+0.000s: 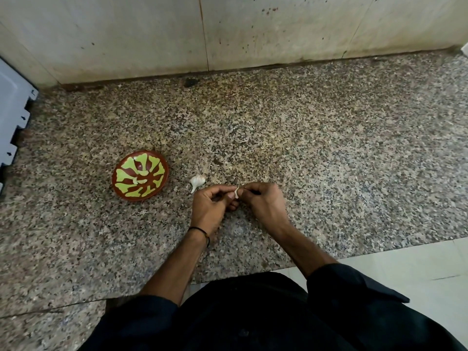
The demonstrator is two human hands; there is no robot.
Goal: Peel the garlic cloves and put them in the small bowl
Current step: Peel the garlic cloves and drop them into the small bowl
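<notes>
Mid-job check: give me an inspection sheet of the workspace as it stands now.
Surface: speckled granite counter.
Job's things: small bowl left of the hands, something pale inside; garlic bulb on the counter between bowl and hands; garlic clove, mostly hidden, skin strip showing.
Clutter: dark spot by the wall.
Grippers: left hand and right hand both pinch the clove.
Cables: nothing seen.
Surroundings: stained tiled wall; grey-blue object at left edge; pale floor.
</notes>
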